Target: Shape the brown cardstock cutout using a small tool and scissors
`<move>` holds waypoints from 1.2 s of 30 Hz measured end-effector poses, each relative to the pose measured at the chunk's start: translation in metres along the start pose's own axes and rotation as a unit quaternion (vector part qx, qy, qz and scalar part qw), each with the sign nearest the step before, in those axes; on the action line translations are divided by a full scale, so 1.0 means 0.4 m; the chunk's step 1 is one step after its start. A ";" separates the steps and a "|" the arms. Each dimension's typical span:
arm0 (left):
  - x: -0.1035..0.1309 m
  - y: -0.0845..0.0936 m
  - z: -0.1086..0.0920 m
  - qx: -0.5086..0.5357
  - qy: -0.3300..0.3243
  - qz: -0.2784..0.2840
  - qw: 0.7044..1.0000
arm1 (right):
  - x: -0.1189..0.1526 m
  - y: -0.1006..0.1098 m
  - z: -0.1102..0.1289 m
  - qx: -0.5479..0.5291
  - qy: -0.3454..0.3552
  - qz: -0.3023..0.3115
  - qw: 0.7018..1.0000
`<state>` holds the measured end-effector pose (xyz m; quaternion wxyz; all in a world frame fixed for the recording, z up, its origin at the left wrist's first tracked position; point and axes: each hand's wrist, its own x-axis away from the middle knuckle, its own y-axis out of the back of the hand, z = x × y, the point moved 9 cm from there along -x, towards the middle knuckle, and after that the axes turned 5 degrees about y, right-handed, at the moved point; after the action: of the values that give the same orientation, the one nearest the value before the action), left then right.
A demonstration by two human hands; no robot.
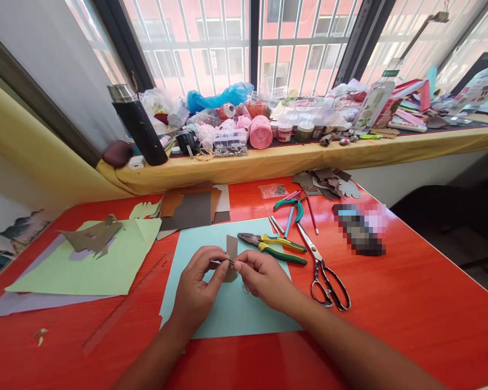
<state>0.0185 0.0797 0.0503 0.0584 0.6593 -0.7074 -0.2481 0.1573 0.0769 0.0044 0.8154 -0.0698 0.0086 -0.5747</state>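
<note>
At the near edge of the red desk [382, 292], both forearms reach in over a pale blue sheet [244, 319]. The left hand [199, 287] has its grip pinched together on a small dark piece [231, 262], and the right hand [264, 276] has its grip closed on the same piece's right end; it is too small to identify. Just behind the fingertips a brown strip [232, 244] lies over the sheet, partly hidden; I cannot tell whether the piece joins it. A clear ruler [125, 302] lies left of the sheet, scissors [316, 254] to its right. Yellow-green pliers [264, 239] lie just beyond the right hand. Farther off are brown sheets [189, 208], teal-handled pliers [299, 212] and a scrap pile [327, 181]; behind them, a black flask [140, 130] stands tilted in view on the cloth-covered sill [248, 165]
</note>
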 end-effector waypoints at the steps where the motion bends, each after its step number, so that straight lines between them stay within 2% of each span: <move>1: 0.000 -0.003 0.001 0.007 0.004 0.007 1.000 | -0.001 0.001 0.001 -0.011 0.004 -0.004 1.000; 7: 0.009 -0.015 0.044 0.036 0.094 0.028 0.995 | 0.000 -0.007 0.013 -0.020 0.024 0.014 0.999; 11: 0.011 -0.009 0.047 0.037 0.098 0.019 0.994 | 0.006 -0.010 0.026 0.035 0.040 0.017 0.998; 16: 0.011 -0.007 0.047 0.068 0.104 0.007 0.992 | 0.013 -0.002 0.051 0.173 0.085 -0.006 0.981; 18: 0.011 -0.006 0.050 0.093 0.114 -0.003 0.989 | 0.015 0.000 0.055 0.184 0.095 -0.012 0.978; 22: 0.008 -0.006 0.054 0.140 0.135 -0.011 0.981 | 0.017 -0.002 0.055 0.160 0.089 -0.012 0.983; 28: 0.010 0.000 0.061 0.141 0.154 -0.027 0.978 | 0.015 -0.002 0.041 0.124 0.065 -0.013 0.990; 36: 0.004 -0.006 0.060 0.165 0.146 -0.015 0.975 | 0.010 -0.016 0.011 -0.020 -0.019 0.007 1.000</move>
<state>0.0108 0.0845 0.0280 0.0481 0.6992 -0.7127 -0.0295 0.1531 0.0715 0.0098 0.8181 -0.0971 0.0053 -0.5668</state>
